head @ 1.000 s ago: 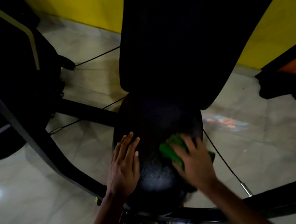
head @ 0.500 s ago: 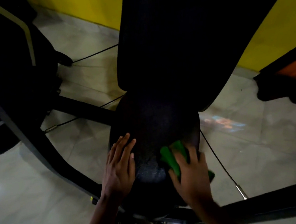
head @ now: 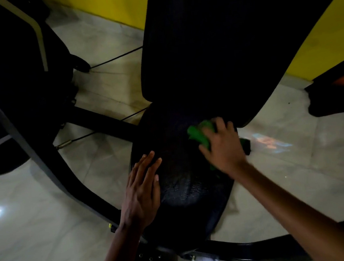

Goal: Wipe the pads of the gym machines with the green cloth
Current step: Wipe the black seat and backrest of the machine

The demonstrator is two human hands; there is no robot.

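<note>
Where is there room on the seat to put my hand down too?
The seat pad is bare in the strip between the left hand and the right hand, and near its front edge. It is crowded at the back right, where the green cloth lies under the right hand below the back pad.

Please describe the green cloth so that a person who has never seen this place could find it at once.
Start at the black gym machine in the middle: its tall back pad and, below that, the rounded seat pad. On the far right part of the seat pad, the right hand presses a crumpled green cloth. It is the only bright green thing among black pads, black frame and pale floor.
</note>
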